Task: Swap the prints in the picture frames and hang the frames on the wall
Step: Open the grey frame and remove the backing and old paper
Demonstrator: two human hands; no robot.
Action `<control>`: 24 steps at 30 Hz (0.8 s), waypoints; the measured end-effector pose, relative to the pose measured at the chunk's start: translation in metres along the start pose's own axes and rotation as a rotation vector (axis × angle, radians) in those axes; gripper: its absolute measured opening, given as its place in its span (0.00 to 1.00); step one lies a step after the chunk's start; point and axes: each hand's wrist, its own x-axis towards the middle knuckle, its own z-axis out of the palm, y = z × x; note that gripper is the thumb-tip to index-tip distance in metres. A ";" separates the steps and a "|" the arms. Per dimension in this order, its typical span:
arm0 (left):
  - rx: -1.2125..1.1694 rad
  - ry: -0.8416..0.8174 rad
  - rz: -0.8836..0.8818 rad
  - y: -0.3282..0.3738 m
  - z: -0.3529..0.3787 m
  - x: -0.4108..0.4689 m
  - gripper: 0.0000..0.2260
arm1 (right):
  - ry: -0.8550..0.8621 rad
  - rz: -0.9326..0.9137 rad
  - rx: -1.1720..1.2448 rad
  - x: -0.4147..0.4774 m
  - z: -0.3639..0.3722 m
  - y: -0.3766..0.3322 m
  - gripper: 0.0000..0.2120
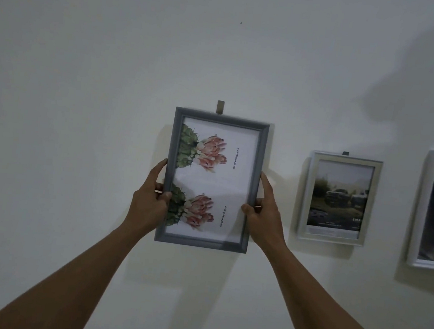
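**Frame held to the wall:** A grey picture frame [203, 242] is held upright against a white wall [83, 96] by two bare hands. Its top edge sits just below a small metal hook [220, 107]; whether it is already caught on the hook cannot be told.

The frame's left side is gripped at about mid-height by the left hand [150, 200], and its right side at the same level by the right hand [268, 212]. The left thumb [165, 195] and the right thumb [246, 209] are laid across the front moulding, so the frame is pinched against fingers behind it. Each index finger is stretched up along the outer edge (the other fingers are mostly hidden by the frame).

A cactus-flower print [208, 182] is shown inside the frame: two identical green cacti with pink blooms, one above the other and turned sideways, each with a line of small text beside it.

Well apart to the right, a silver frame [331, 238] with a print of parked vehicles is seen below a second hook [345, 153]. Further right, a white frame [421, 212] holding a dark picture is cut off at the edge of view. A small dark mark [241, 22] is visible high on the wall, and a broad shadow [419, 91] is cast at upper right.
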 end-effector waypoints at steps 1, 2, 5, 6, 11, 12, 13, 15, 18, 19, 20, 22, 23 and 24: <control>-0.003 0.003 0.006 0.003 -0.001 -0.002 0.33 | -0.003 -0.006 0.007 -0.002 -0.003 -0.002 0.38; -0.012 0.008 0.013 0.005 -0.001 -0.004 0.33 | -0.005 -0.013 0.015 -0.005 -0.006 -0.004 0.38; -0.053 0.009 0.029 0.012 0.000 -0.015 0.32 | -0.012 -0.022 0.048 -0.016 -0.017 -0.006 0.38; -0.065 0.007 0.031 0.014 0.001 -0.021 0.32 | -0.014 -0.017 0.059 -0.020 -0.021 -0.005 0.38; -0.152 0.013 -0.006 0.029 0.008 -0.069 0.28 | -0.046 0.062 0.107 -0.058 -0.044 0.008 0.38; -0.162 0.009 -0.020 0.031 0.010 -0.082 0.28 | -0.057 0.080 0.110 -0.068 -0.050 0.010 0.38; -0.169 0.000 -0.036 0.032 0.013 -0.094 0.27 | -0.065 0.098 0.110 -0.079 -0.056 0.013 0.38; -0.175 -0.024 -0.089 0.034 0.019 -0.121 0.25 | -0.087 0.143 0.102 -0.101 -0.069 0.021 0.36; -0.193 -0.028 -0.201 0.032 0.031 -0.162 0.21 | -0.126 0.220 0.104 -0.135 -0.087 0.038 0.34; -0.208 -0.027 -0.244 0.030 0.037 -0.176 0.20 | -0.138 0.244 0.107 -0.145 -0.093 0.045 0.34; -0.224 -0.032 -0.290 0.028 0.042 -0.191 0.19 | -0.147 0.264 0.111 -0.156 -0.099 0.052 0.34; -0.260 -0.059 -0.369 0.024 0.054 -0.218 0.20 | -0.162 0.288 0.113 -0.176 -0.111 0.068 0.34; -0.273 -0.074 -0.407 0.021 0.060 -0.232 0.21 | -0.175 0.301 0.109 -0.186 -0.117 0.078 0.34; -0.283 -0.097 -0.445 0.018 0.066 -0.245 0.22 | -0.185 0.317 0.109 -0.197 -0.123 0.087 0.34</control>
